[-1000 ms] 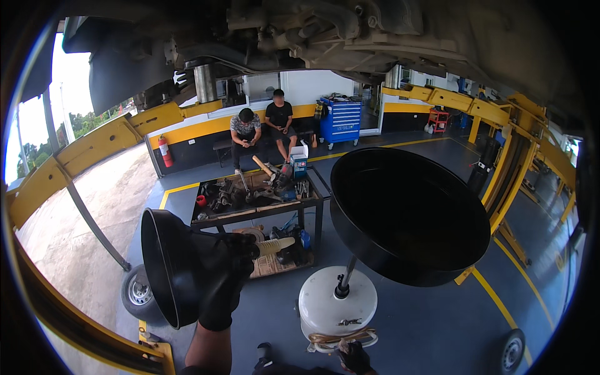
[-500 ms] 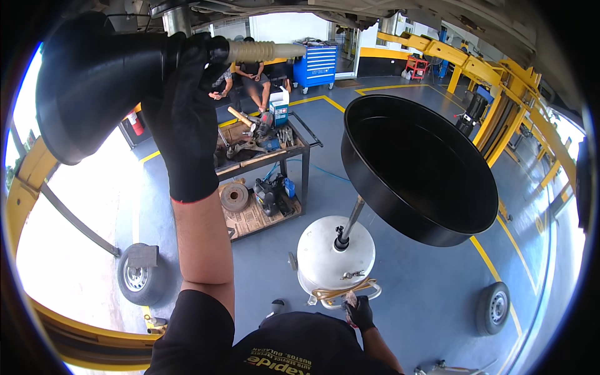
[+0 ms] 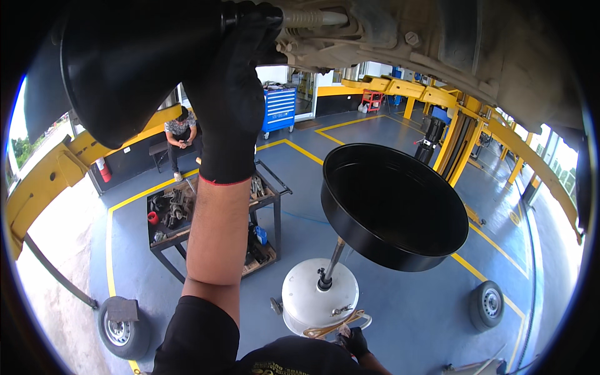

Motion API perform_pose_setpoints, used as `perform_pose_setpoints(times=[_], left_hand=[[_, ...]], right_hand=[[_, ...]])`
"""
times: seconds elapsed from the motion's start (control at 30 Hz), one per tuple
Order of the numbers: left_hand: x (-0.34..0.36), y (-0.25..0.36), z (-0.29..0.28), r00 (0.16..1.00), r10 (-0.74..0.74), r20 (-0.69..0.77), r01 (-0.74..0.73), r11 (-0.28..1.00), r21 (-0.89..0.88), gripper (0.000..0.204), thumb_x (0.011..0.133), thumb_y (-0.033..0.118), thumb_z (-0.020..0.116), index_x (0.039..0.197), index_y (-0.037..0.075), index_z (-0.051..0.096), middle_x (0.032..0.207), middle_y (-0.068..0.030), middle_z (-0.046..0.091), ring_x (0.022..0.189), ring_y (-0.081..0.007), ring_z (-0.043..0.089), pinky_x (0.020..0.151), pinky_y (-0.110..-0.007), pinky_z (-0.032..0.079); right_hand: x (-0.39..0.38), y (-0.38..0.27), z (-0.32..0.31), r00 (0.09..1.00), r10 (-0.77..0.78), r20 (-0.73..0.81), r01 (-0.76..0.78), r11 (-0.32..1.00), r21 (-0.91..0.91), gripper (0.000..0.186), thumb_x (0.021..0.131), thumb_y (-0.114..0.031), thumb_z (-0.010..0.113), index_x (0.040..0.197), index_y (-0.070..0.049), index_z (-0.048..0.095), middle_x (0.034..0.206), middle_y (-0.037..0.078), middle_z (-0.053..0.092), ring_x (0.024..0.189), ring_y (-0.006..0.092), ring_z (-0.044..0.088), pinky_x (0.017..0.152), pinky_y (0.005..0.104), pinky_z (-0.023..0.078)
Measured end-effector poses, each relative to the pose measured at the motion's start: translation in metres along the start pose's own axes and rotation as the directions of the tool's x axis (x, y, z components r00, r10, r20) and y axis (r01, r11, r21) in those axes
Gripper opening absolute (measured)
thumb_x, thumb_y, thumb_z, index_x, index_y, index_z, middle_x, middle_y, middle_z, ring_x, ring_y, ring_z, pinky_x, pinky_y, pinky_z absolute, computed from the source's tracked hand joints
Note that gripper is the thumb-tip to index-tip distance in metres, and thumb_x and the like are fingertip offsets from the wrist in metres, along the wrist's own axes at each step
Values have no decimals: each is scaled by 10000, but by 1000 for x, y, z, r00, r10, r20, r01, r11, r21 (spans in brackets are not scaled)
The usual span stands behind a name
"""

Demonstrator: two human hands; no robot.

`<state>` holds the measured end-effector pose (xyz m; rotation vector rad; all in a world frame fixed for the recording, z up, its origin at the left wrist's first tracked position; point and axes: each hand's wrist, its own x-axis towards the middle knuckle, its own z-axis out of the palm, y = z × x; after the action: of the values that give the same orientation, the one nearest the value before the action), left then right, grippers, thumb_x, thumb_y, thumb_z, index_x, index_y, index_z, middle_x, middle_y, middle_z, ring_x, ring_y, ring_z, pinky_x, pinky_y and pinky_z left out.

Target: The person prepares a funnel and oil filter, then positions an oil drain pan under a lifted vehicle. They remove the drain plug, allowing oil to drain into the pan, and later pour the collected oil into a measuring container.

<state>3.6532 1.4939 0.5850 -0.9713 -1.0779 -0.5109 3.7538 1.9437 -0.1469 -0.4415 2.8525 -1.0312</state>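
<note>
My left hand [image 3: 231, 106], in a black glove, grips a black funnel [image 3: 119, 69] with a translucent ribbed spout [image 3: 306, 19], raised to the vehicle's underside [image 3: 437, 56]; whether the spout touches it I cannot tell. My right hand [image 3: 353, 339], also gloved, is closed on a crumpled pale rag [image 3: 342, 331] low beside the coiled hose and handle of a white wheeled drain tank [image 3: 319, 294]. A wide, round black pan [image 3: 394, 256] stands on the tank's pole, right of my left forearm.
A tool cart [image 3: 275, 200] stands behind my left arm. Yellow lift arms [image 3: 44, 175] flank me, with a column [image 3: 456, 150] at right. Two loose wheels [image 3: 122, 325] [image 3: 484, 306] are at lower left and right. A seated person [image 3: 181, 134] and blue cabinet [image 3: 279, 109] are beyond.
My left hand has lifted the funnel from waist level up to the underside, its spout moving rightward. My right hand stays low by the tank's handle.
</note>
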Motion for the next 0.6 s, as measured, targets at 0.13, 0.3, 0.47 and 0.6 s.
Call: perform_pose_setpoints(times=[0.13,0.3,0.47,0.6], left_hand=[[7,3,5,971,-238,-31,231,963,-138,322,1071,60,505,1339,-24,662,1437,-222,627,1348,-371,609,1101,-542,543],[18,29,-7,998,-59,-3,58,965,255,310,1060,62,534,1318,-42,671,1422,-230,632,1316,-366,635,1057,-535,574],[60,55,-4,989,-29,144,-41,885,463,285,1036,-12,560,1283,-42,698,1362,-215,672,1236,-336,688,1015,-484,608],[90,65,11,982,-172,77,148,957,249,269,997,-39,634,1248,-9,728,1272,-171,704,1169,-276,718,969,-397,629]], right_hand=[[2,-7,0,1000,-9,28,10,1000,-22,397,913,-421,760,988,-34,712,893,205,691,940,423,660,813,495,540],[2,-30,-14,999,13,-40,-14,1000,-15,355,930,-406,735,979,-54,714,844,182,698,866,387,672,746,476,538],[6,-58,-37,991,10,-131,-8,1000,14,340,945,-402,718,986,-65,701,832,167,697,804,363,666,687,471,527],[7,-78,-60,979,-6,-204,12,1000,29,329,957,-400,704,992,-73,691,821,154,697,755,344,662,639,466,518]])
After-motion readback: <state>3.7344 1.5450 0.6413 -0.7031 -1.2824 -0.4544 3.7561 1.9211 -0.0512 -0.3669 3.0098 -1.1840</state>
